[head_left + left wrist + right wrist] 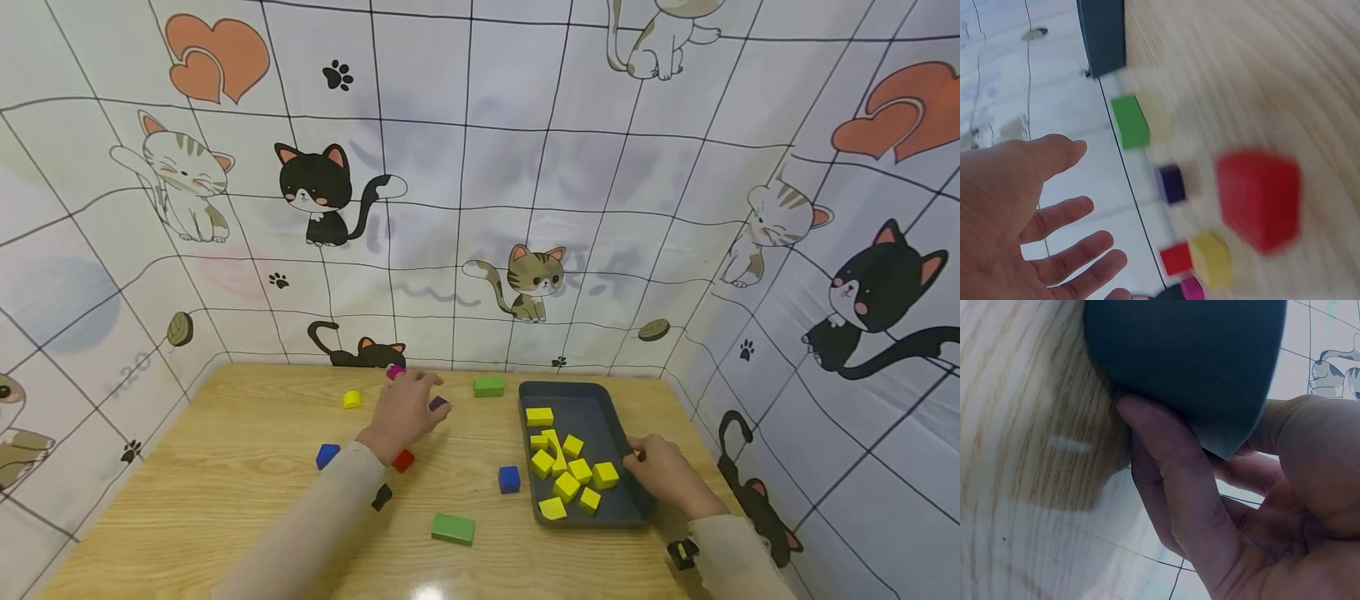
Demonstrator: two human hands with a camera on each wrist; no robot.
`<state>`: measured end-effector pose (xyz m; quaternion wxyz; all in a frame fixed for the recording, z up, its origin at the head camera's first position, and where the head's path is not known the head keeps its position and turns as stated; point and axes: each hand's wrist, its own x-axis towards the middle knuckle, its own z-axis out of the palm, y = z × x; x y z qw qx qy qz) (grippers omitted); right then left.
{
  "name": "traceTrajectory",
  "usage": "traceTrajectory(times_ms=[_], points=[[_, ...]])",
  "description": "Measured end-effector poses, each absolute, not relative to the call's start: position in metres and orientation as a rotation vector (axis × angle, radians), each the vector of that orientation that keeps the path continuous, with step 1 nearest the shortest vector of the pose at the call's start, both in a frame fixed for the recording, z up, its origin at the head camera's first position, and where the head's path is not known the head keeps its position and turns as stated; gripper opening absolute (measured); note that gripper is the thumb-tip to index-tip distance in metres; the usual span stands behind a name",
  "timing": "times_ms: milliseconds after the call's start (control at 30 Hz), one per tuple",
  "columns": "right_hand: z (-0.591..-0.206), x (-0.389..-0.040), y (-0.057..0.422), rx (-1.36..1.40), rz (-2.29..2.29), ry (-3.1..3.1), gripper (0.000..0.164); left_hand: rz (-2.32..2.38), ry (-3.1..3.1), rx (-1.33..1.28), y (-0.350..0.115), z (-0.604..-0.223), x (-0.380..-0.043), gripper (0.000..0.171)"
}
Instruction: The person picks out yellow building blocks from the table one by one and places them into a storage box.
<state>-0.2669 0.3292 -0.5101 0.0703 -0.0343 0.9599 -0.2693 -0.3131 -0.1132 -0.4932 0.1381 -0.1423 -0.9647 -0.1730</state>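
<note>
My left hand (405, 412) hovers over the far left part of the table with its fingers spread loosely, holding nothing. Closest to its fingers in the head view is a purple block (438, 403), partly hidden by them. A magenta block (395, 372) peeks out behind the hand, and a red block (403, 461) lies below the wrist. In the left wrist view another red block (1176, 259) lies beside a yellow block (1210, 260). On the right, my right hand (667, 473) grips the side rim of a dark grey tray (600, 408) holding several yellow blocks (579, 472).
Loose on the wooden table (255, 500) lie a yellow block (352, 400), a blue block (327, 455), a far green block (488, 387), a second blue block (509, 479) near the tray and a near green block (453, 529). A cat-patterned cloth (465, 167) hangs around the table.
</note>
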Motion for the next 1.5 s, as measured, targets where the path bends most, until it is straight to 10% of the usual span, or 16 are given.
traceTrajectory(times_ms=[700,1500], points=[[-0.512,-0.268,0.329,-0.097,-0.852,2.885,0.050,-0.528,-2.894,-0.169,-0.217,-0.513,-0.317,0.052],[-0.509,-0.262,0.330,-0.136,-0.889,2.903,0.048,-0.616,-2.915,-0.234,-0.236,-0.521,-0.313,0.020]])
